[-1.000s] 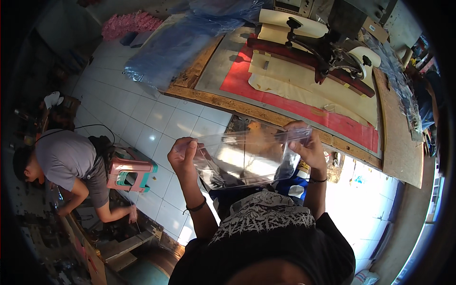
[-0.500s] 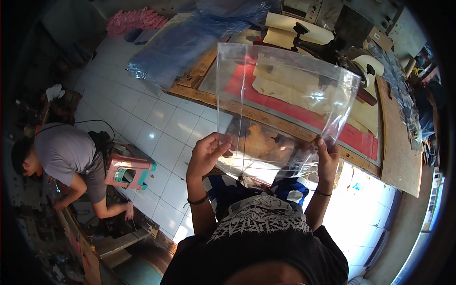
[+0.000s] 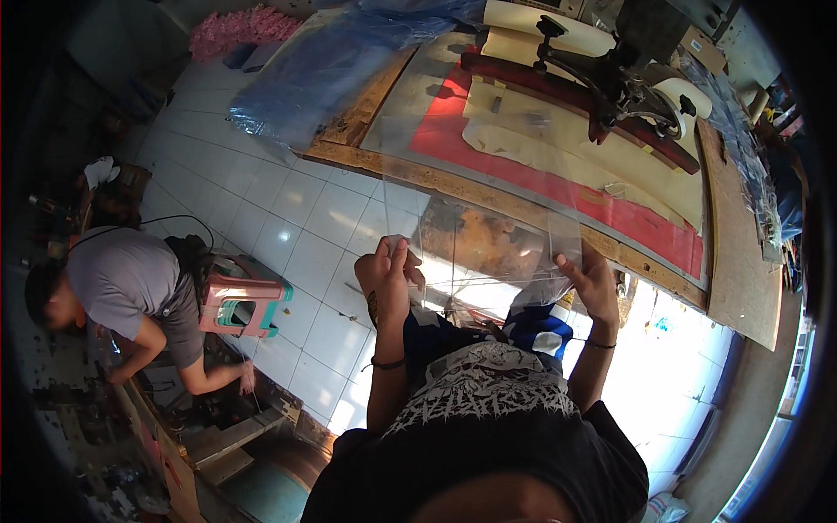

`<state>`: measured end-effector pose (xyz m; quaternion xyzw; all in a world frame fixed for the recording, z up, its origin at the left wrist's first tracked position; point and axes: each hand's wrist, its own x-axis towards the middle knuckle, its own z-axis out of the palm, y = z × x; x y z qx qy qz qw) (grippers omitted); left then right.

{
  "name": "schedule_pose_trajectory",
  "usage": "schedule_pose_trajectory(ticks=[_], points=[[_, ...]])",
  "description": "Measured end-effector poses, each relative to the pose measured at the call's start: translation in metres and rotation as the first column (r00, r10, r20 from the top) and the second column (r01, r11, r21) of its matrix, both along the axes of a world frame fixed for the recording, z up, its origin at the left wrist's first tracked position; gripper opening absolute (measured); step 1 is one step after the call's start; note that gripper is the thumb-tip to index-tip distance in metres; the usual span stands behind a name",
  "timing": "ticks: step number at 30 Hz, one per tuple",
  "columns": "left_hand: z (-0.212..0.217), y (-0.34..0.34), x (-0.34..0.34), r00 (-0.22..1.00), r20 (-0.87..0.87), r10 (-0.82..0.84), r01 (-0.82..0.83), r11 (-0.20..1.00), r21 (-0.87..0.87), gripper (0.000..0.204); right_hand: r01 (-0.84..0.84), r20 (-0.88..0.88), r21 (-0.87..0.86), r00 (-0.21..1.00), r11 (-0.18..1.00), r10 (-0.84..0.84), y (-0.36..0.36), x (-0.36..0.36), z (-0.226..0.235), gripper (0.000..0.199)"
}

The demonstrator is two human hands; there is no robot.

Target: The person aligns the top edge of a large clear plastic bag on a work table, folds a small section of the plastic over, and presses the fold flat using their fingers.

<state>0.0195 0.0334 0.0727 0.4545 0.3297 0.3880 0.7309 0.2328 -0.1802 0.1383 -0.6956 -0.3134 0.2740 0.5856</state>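
Now that the sheet (image 3: 479, 205) shows less glare and overlaps less of the table (image 3: 353, 163), it's likely being re-angled, held before the table's near edge, left hand (image 3: 392, 266) and right hand (image 3: 595, 283) nearly closed, each pinching one side.

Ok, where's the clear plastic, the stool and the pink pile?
Clear plastic (image 3: 485, 214): head view, on its middle.
Stool (image 3: 244, 288): head view, on its pink side.
Pink pile (image 3: 242, 33): head view, on its middle.

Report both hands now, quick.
Left hand: closed, gripping the clear plastic sheet near its lower left corner.
Right hand: closed, thumb and fingers pinching the same sheet near its lower right corner.
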Motion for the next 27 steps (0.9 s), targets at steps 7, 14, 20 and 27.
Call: schedule_pose_trajectory(ticks=[7, 14, 20, 27], points=[[0.006, 0.001, -0.016, 0.912, 0.159, -0.378, 0.397, 0.911, -0.113, 0.055, 0.193, -0.087, 0.085, 0.979, 0.977, -0.186, -0.004, -0.005, -0.030, 0.025], [-0.019, -0.012, -0.015, 0.980, 0.038, -0.196, 0.199, 0.967, -0.161, 0.050, 0.140, -0.353, 0.064, 0.929, 0.988, -0.109, -0.014, -0.009, -0.025, 0.034], [-0.027, -0.026, -0.016, 0.830, 0.558, -0.007, 0.253, 0.896, -0.365, 0.048, 0.140, -0.200, -0.066, 0.968, 0.988, -0.151, -0.011, -0.012, -0.034, 0.033], [-0.025, -0.040, -0.013, 0.952, 0.194, -0.235, 0.276, 0.936, -0.220, 0.048, 0.188, -0.192, 0.029, 0.965, 0.982, -0.179, -0.011, -0.013, -0.038, 0.031]])
